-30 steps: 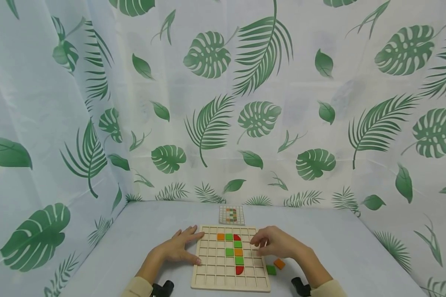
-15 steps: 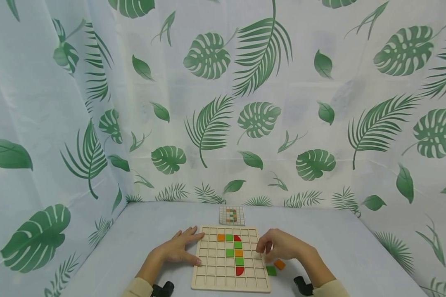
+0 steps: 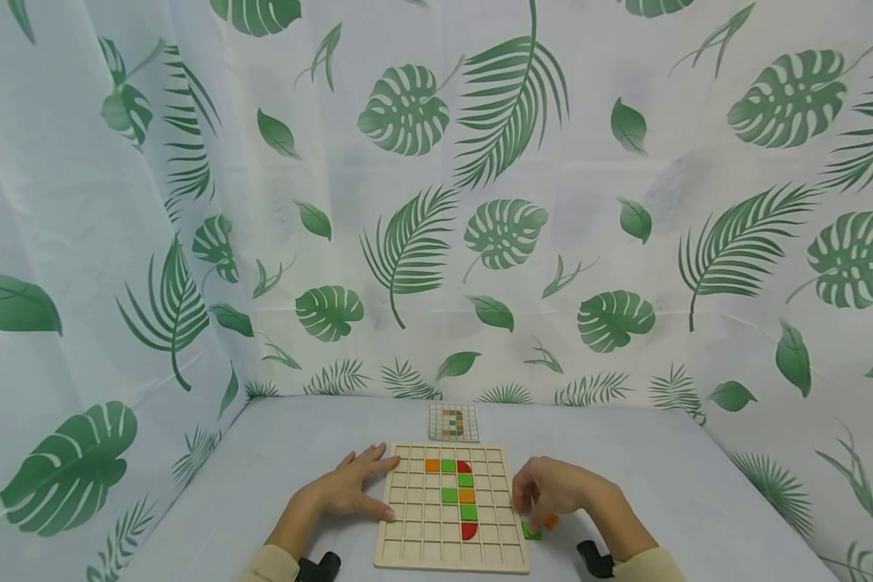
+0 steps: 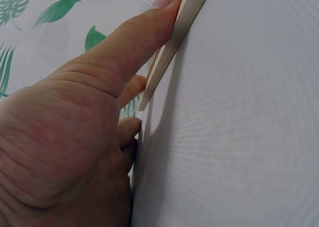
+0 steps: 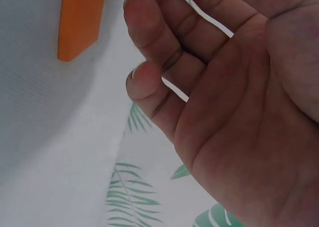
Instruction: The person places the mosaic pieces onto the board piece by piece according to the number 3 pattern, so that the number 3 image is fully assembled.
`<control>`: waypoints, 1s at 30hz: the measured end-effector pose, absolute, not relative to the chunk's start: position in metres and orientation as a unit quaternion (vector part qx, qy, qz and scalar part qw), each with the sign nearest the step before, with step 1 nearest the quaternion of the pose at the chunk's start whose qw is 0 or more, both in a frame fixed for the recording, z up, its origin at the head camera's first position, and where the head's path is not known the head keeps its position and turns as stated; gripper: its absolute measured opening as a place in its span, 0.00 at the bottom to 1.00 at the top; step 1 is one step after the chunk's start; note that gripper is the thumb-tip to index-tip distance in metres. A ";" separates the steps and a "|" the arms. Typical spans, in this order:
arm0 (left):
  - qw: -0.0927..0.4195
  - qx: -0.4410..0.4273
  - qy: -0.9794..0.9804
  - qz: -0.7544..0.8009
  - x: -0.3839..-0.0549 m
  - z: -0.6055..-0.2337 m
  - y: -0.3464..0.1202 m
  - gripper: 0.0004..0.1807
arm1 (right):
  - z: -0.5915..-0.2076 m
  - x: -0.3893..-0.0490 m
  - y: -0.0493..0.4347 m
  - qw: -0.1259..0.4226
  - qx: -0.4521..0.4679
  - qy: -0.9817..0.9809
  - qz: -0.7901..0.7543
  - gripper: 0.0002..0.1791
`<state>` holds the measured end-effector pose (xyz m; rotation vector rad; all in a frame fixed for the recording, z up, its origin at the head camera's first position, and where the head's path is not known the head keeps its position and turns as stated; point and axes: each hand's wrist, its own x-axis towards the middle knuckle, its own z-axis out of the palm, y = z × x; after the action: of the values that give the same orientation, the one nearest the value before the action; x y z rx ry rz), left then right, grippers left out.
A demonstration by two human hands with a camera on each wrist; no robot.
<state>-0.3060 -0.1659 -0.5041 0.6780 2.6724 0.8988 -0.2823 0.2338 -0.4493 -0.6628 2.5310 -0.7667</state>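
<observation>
A pale wooden grid board [image 3: 415, 533] lies on the table, carrying several orange, green and red tiles, among them a red quarter-round tile [image 3: 469, 531] low in the right-hand column. My left hand [image 3: 345, 485] rests at the board's left edge, fingers spread, with the thumb and index finger touching the rim. In the left wrist view the thumb [image 4: 144, 32] lies against the wooden edge. My right hand [image 3: 556, 489] is lowered over a loose green tile [image 3: 529, 533] beside the board, its thumb partly covering it. A loose orange tile [image 5: 79, 22] lies near the bent fingers.
A small pattern card [image 3: 453, 422] with a coloured grid lies behind the board. Around the pale table [image 3: 596, 428] hangs a white curtain [image 3: 436, 242] printed with green leaves. Black wrist straps with cameras sit on both wrists.
My right hand has moved from above the board's right side toward the front right and down to the loose green tile. The left hand and the board have stayed in place.
</observation>
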 end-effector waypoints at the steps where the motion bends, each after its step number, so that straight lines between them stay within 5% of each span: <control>1: 0.120 0.232 0.915 0.308 -0.306 -0.504 -0.166 0.55 | -0.450 -0.282 0.234 0.208 -0.236 0.909 -0.273 0.14; 30: 0.117 0.244 0.912 0.308 -0.307 -0.505 -0.167 0.55 | -0.449 -0.276 0.226 0.211 -0.212 0.923 -0.240 0.15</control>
<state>-0.3069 -0.1666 -0.5047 0.7136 2.6704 0.9014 -0.2763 0.2259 -0.4489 -0.5904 2.5654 -0.6676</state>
